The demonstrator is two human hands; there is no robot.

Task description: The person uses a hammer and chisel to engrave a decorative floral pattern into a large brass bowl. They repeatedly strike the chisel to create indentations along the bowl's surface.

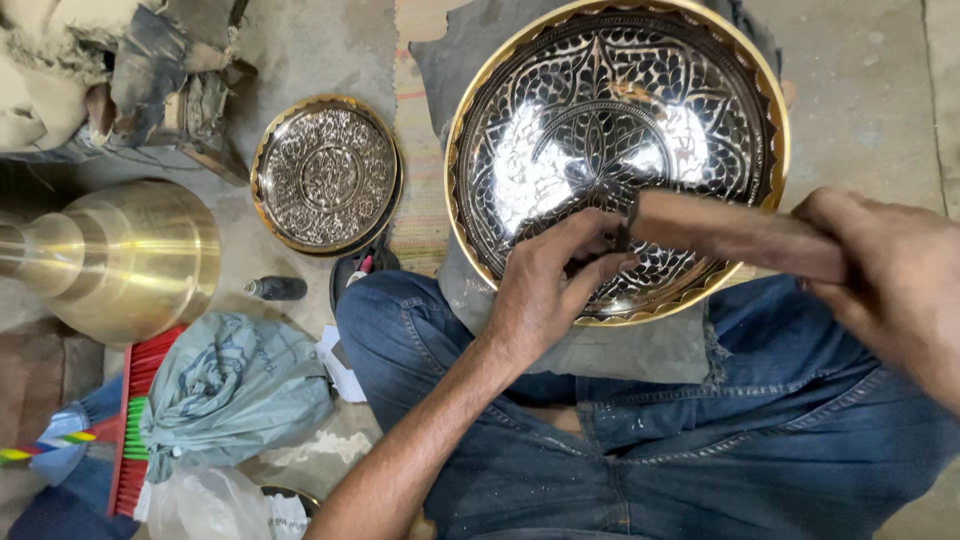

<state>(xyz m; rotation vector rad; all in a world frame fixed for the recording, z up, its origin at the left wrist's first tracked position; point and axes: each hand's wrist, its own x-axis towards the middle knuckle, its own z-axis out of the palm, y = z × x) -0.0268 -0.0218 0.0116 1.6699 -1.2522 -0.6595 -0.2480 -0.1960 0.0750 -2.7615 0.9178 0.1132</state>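
Observation:
A large engraved brass bowl with a shiny black-and-silver pattern and gold rim leans on my lap over a grey cloth. My left hand rests inside its lower rim, fingers pinched around a small tool tip that I cannot make out. My right hand grips a wooden handle whose dark end meets the left fingers over the bowl's surface.
A smaller engraved brass plate lies on the floor to the left. A big plain brass vessel lies further left. A small black bottle, a crumpled grey bag, a red brush and plastic bags sit near my left knee.

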